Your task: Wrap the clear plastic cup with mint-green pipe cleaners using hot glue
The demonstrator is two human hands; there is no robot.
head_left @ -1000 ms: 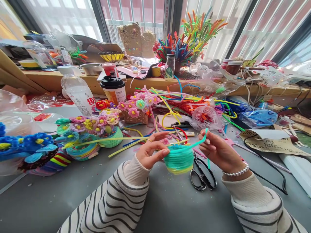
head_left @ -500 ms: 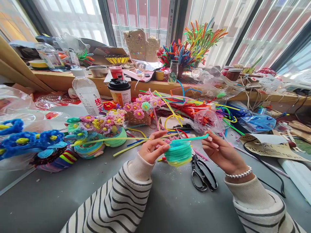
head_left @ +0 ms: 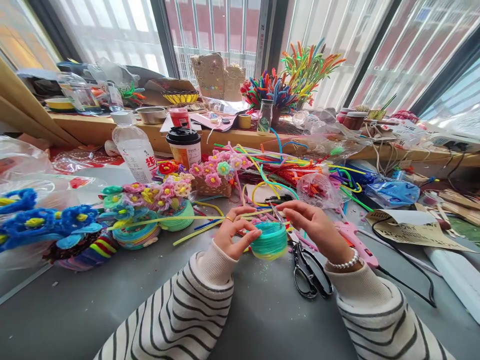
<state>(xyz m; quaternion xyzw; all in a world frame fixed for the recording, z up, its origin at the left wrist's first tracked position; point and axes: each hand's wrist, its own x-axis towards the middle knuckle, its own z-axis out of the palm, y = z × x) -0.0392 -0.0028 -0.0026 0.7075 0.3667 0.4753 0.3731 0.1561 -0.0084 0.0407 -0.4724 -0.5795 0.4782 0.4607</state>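
Note:
My left hand [head_left: 234,234] pinches the left rim of a small round basket [head_left: 268,241] of wound teal pipe cleaner with a yellow base. Over the basket's right rim is my right hand [head_left: 313,225], its fingers closed on something I cannot make out; a thin metallic tip shows beside them. A teal strand arches up behind the fingers. Long pale yellow pipe cleaners [head_left: 168,219] run leftward from behind my left hand. Black-handled scissors [head_left: 310,272] lie on the grey table just below my right hand.
Flower-decorated baskets [head_left: 137,225] stand at the left, with a water bottle [head_left: 133,150] and a lidded cup [head_left: 184,150] behind. Loose pipe cleaners [head_left: 285,167] pile up beyond my hands. A pink glue gun [head_left: 358,244] lies right of my right wrist, its black cord trailing rightward.
My right hand has moved left to the basket's rim. The teal strand that was stretched rightward now arches up behind the basket. The pink glue gun has come into sight.

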